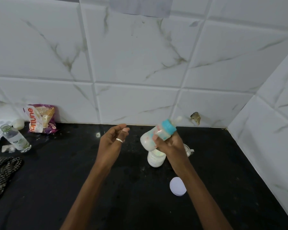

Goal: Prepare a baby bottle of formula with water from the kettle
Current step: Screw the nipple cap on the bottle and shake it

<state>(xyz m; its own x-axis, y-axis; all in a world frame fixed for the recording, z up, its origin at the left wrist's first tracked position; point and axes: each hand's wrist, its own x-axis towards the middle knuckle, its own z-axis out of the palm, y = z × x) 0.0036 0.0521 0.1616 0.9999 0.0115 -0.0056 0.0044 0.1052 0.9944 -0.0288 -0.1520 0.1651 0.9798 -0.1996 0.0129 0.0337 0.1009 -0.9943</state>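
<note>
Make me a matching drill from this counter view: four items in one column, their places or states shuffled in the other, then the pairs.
1. baby bottle
2. white round lid
3. clear glass bottle
4. checked cloth

A. uncapped, far left of the counter
B. flat on the counter, near the right forearm
C. tilted, held in the right hand
D. crumpled at the left edge

Pairs: 1-C, 2-B, 3-A, 4-D

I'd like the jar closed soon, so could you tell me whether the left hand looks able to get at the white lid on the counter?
Probably yes: the left hand is empty and open above the counter, and the white lid lies uncovered on it, though the right forearm passes close beside it.
</note>
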